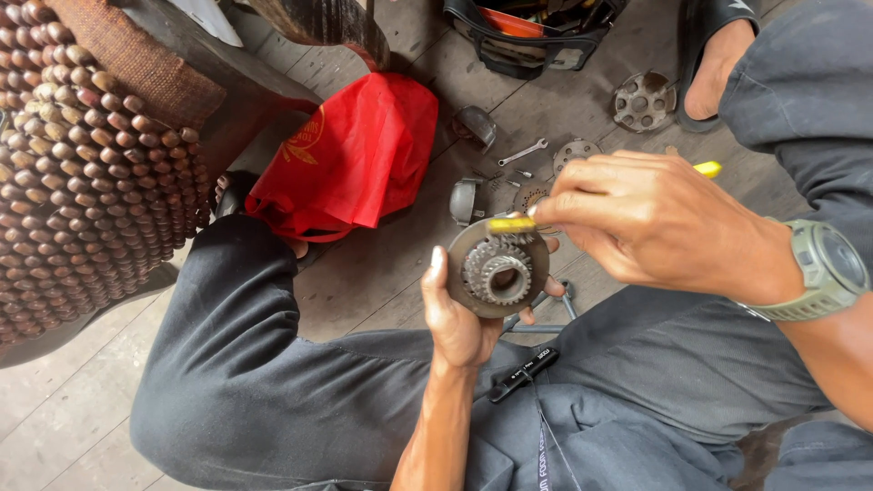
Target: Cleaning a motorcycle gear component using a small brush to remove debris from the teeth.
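Note:
My left hand (452, 314) cups a round grey metal clutch part with a toothed gear hub (496, 270) at its middle, held above my lap. My right hand (650, 218) grips a yellow-handled brush (512, 224), its head resting on the upper rim of the gear part and its handle end poking out behind my fingers. A grey-green wristwatch (823, 271) sits on my right wrist. Both my legs are in dark grey trousers.
On the wooden floor lie a red cloth bag (355, 155), a small spanner (523, 151), round metal plates (644, 100), curved metal shoes (476, 125) and small screws. A black tool bag (532, 32) stands at the top. A beaded seat cover (86, 173) fills the left. A sandalled foot (718, 59) rests top right.

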